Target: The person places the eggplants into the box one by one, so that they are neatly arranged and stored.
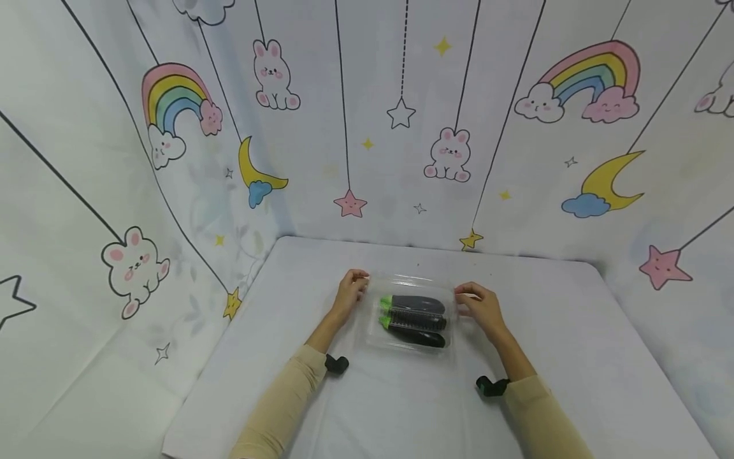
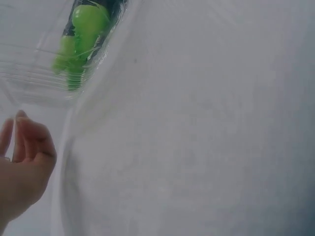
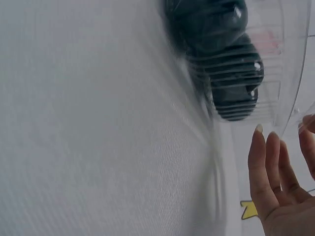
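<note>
Three dark eggplants (image 1: 421,336) with bright green stem ends lie side by side inside a clear plastic box (image 1: 374,335) in the middle of the table. My left hand (image 1: 346,296) is at the box's left end, its thumb and finger pinching the far corner of the rim. In the left wrist view the fingertips of that hand (image 2: 29,167) meet right at the plastic edge. My right hand (image 1: 484,309) holds the opposite end near its far corner. In the right wrist view, this hand's fingers (image 3: 261,167) reach up to the box wall, with the thumb at the rim.
A white cloth covers the table (image 1: 545,319). Behind and beside it hangs a white curtain (image 1: 395,172) printed with rabbits, stars, moons and rainbows. A black wrist camera (image 1: 337,364) sits on the left wrist and another black camera (image 1: 491,386) on the right.
</note>
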Tool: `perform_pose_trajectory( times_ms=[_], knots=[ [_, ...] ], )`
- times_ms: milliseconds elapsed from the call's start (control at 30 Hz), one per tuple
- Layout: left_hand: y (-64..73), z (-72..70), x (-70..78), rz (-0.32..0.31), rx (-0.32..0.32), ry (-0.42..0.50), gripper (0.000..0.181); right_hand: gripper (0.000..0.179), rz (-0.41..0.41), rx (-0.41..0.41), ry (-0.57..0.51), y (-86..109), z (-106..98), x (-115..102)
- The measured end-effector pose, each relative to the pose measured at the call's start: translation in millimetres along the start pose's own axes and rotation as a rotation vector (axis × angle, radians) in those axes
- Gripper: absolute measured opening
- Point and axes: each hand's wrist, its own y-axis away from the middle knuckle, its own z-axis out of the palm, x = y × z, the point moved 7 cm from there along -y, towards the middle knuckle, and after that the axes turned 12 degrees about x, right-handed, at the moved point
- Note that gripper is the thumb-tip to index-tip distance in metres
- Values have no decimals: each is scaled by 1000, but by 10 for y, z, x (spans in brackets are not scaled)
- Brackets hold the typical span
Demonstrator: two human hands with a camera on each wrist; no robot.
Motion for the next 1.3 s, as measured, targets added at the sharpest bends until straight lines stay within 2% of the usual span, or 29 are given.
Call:
perform_pose_trajectory(
  times_ms=[200,500,733,900,1100,1300],
  knots=[
    [46,-45,-44,-32,-27,-37,49,41,41,-31,-34,102,9,-11],
    [217,-150,53,-10,-65,-88,55,46,74,-35,-82,305,-15,-37],
    [376,-222,130,18,-88,-86,60,48,154,9,-74,451,-58,-23],
    [470,-286,81,-26,-109,-62,56,49,213,7,-64,567,-62,-10],
    [589,-365,41,-43,-129,-49,60,48,224,-15,-58,692,-36,19],
    [724,-375,32,-47,-147,-38,67,48,222,-24,-53,824,-63,1]
  ],
)
